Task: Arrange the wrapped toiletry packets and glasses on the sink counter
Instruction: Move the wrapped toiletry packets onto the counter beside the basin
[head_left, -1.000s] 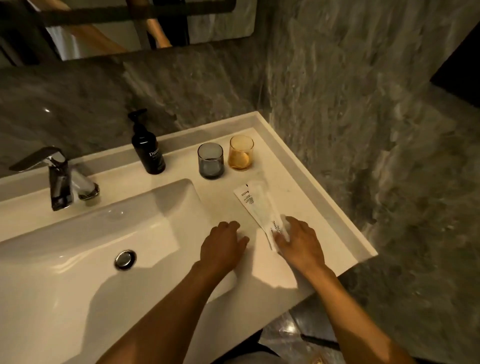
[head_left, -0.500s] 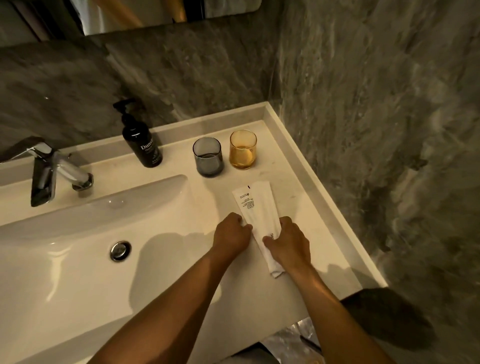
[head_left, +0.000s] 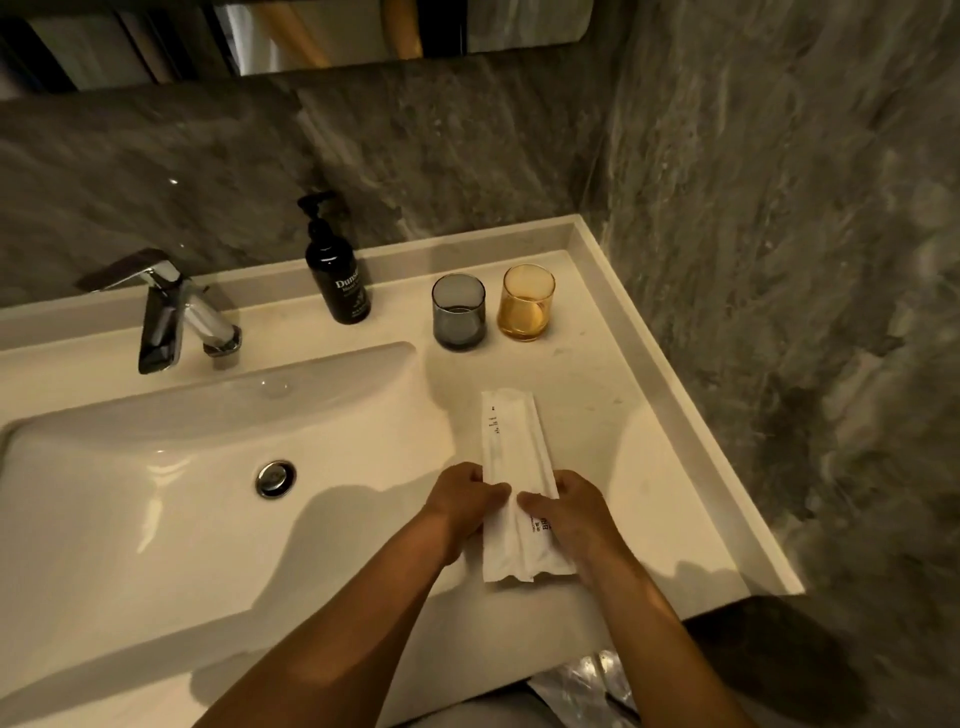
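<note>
Grey marbled walls (head_left: 779, 260) close the corner around your white sink counter (head_left: 649, 415). Since a second ago you have turned the white wrapped packets (head_left: 514, 467) from a slant to lie straight, pointing at the glasses. Your left hand (head_left: 462, 499) and right hand (head_left: 569, 512) pinch their sides, fingers curled on the wrapping. Behind stand the grey glass (head_left: 459, 312) and amber glass (head_left: 525, 303), just beside each other. On the black pump bottle (head_left: 336, 275), "Duns" is legible.
</note>
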